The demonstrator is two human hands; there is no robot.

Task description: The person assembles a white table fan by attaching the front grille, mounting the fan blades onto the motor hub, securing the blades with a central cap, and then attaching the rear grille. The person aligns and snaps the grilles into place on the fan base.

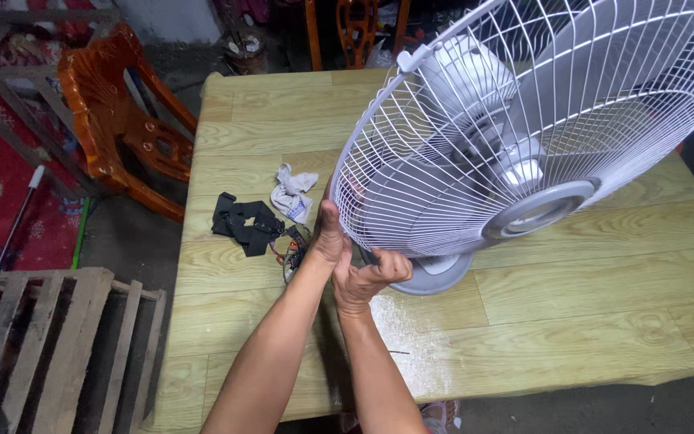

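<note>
Your left hand (329,235) fingers grip the lower rim of the white fan guard (524,120) (tilted over the counter (604,297)). Your right hand (367,277) fingers curl closed beneath the rim, beside the fan's grey base (435,277).

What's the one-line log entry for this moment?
left hand: on fan grille rim | right hand: below rim | fan: on table
</note>
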